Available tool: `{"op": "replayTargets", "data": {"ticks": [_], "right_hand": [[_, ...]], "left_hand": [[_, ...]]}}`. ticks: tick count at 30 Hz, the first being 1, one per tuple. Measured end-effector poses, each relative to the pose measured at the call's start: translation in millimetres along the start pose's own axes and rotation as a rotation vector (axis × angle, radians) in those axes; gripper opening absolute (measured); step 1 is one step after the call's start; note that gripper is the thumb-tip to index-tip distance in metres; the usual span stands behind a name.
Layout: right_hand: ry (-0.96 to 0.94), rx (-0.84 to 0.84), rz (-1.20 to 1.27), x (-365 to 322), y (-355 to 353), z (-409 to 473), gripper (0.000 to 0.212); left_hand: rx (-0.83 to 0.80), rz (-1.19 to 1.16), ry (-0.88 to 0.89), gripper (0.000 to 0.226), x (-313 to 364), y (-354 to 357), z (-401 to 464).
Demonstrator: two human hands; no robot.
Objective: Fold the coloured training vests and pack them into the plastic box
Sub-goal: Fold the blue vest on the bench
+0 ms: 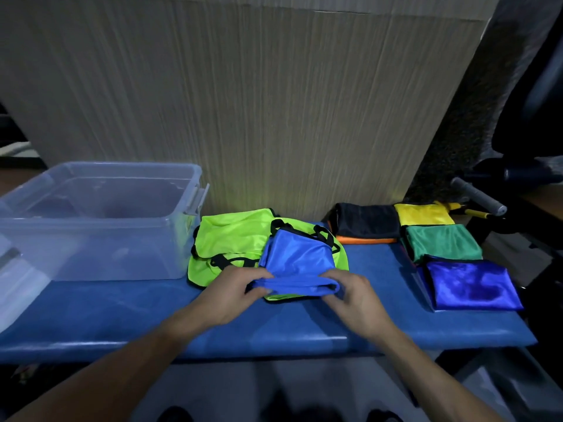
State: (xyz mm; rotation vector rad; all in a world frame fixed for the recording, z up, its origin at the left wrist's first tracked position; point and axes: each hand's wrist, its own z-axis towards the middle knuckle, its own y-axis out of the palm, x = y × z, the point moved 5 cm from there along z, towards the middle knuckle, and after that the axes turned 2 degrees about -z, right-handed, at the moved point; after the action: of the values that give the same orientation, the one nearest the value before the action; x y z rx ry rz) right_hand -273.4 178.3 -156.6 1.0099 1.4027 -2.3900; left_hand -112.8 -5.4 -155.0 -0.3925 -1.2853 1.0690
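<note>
Centrally, one light-blue vest [297, 257] lies on top of one lime-green vest [231, 239], both resting on the blue tabletop [274, 327] just right of the plastic box. My two hands meet at the near edge of the light-blue vest, where the cloth is doubled into a thick fold. My left hand [236, 292] pinches the left end of that fold, thumb over and fingers curled beneath. My right hand [355, 295] grips the right end the same way, fingers wrapped under the cloth. Black trim and strap loops show at the far edge of the light-blue vest and along the lime-green one beneath.

One clear plastic box [91, 220] stands at the left of the tabletop, lid off, a latch visible on its right wall; its contents cannot be made out through the hazy sides.

Four folded vests sit at the right end of the tabletop: one black with orange edging [365, 222], one yellow [423, 214], one green [443, 241], and one deep-blue [472, 284]. The yellow, green and deep-blue ones run in a row toward me, touching edge to edge; the black one lies just left of the yellow.

A ribbed board [259, 102] stands behind the tabletop.
</note>
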Motion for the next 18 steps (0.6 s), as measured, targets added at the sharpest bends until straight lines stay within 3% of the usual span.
{"op": "replayTargets", "data": {"ticks": [4,8,11,15,17,18], "right_hand": [[0.047,0.114,0.415,-31,-42,17,0.020],[0.036,0.214,0.746,-67,-76,25,0.018],[0.118,0.217,0.874,-70,-79,33,0.020],[0.321,0.182,0.905,-40,-52,47,0.022],[0.468,0.178,0.845,-16,-31,46,0.012],[0.555,0.125,0.782,-6,-18,42,0.018]], "left_hand": [[0.144,-0.314,0.032,0.007,45,-41,13],[0.332,-0.522,0.082,0.040,87,-85,29],[0.400,-0.625,0.082,0.038,98,-95,44],[0.320,-0.708,-0.152,0.027,62,-75,72],[0.269,-0.648,-0.292,0.033,25,-52,88],[0.240,-0.592,-0.366,0.036,5,-39,92]]}}
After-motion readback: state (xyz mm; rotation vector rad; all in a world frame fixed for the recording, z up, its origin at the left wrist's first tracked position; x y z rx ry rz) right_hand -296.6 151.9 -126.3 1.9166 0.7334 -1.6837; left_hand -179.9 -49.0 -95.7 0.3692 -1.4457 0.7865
